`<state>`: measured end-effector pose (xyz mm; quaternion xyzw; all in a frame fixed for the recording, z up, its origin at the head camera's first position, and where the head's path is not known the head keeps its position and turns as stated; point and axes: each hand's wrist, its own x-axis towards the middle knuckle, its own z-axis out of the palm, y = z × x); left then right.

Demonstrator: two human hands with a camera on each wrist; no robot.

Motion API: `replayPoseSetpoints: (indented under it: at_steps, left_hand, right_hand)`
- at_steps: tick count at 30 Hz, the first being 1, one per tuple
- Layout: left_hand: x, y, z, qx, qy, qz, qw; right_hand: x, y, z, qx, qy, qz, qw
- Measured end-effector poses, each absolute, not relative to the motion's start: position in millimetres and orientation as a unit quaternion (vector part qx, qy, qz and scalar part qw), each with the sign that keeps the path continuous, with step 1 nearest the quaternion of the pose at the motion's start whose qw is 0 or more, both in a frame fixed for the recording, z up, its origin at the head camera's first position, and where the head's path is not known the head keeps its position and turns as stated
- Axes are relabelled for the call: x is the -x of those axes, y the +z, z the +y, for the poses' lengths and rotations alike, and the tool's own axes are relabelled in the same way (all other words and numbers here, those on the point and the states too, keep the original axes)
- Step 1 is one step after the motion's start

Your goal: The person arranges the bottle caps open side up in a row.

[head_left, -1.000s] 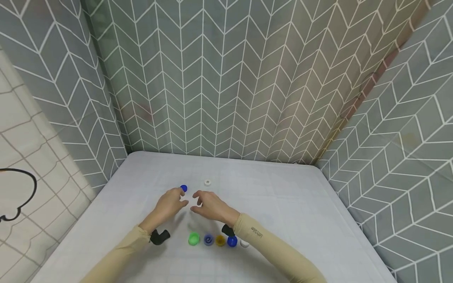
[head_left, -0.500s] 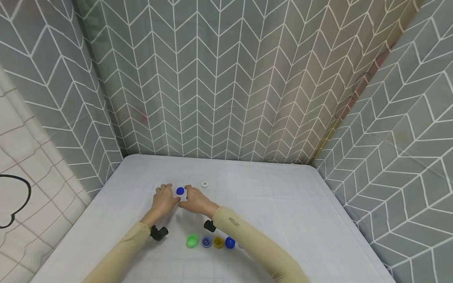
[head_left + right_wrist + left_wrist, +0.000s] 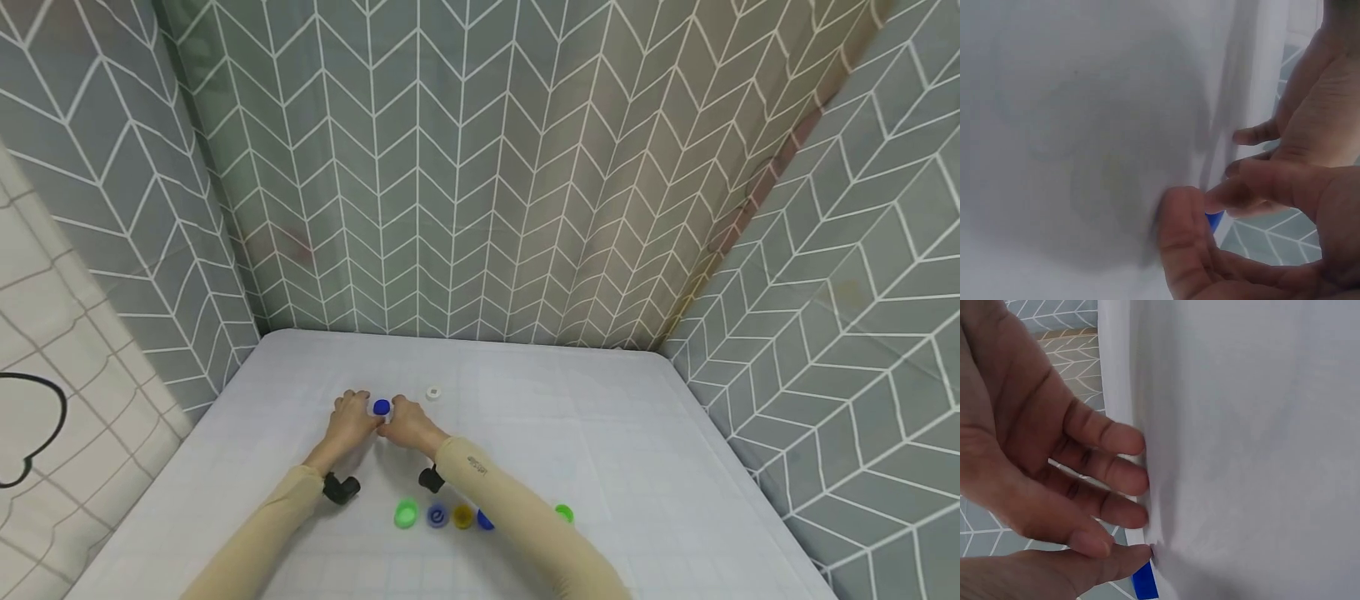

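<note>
A small blue bottle cap [image 3: 382, 407] stands on the white-covered table between both hands in the head view. My left hand [image 3: 351, 423] is at its left, fingers relaxed and slightly bent. In the left wrist view these left fingers [image 3: 1124, 478] hold nothing. From the right, my right hand [image 3: 410, 422] curls its thumb and fingers round the cap. The right wrist view shows only a sliver of blue cap [image 3: 1214, 220] behind the right thumb and curled fingers [image 3: 1182, 240], so the contact is partly hidden.
Just beyond the right hand lies a white cap [image 3: 433, 392]. Nearer the person runs a row: a green cap [image 3: 406, 513], a purple-blue one [image 3: 437, 516], a yellow one [image 3: 462, 517] and a blue one [image 3: 484, 520]. A bright green cap [image 3: 565, 512] shows past the right sleeve.
The right hand has moved left to the blue cap, and the left hand has shifted slightly left beside it. The cap now shows its side. The right sleeve uncovers a bright green cap.
</note>
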<state>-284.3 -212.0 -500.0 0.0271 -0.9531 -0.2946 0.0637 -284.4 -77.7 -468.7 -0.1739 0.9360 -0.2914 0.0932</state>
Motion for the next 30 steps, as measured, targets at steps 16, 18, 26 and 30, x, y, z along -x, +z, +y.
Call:
replayPoseSetpoints:
  at_steps: [16,18,26,30]
  left_hand:
    - [287,-505,-212,-0.008,-0.286,-0.955,0.081]
    - [287,-505,-212,-0.007,-0.286,-0.954,0.083]
    - [287,-503,-213,-0.007,-0.293,-0.952,0.089]
    - [287,-502,-214,-0.006,-0.301,-0.951,0.078]
  right_hand:
    - [298,-479,-83,0.193,-0.285,0.937,0.063]
    - [298,-479,-83,0.195,-0.279,0.938,0.061]
    - [298,-478,-83,0.184,-0.293,0.935,0.074]
    - [298,-479,-83,0.175,-0.292,0.936,0.082]
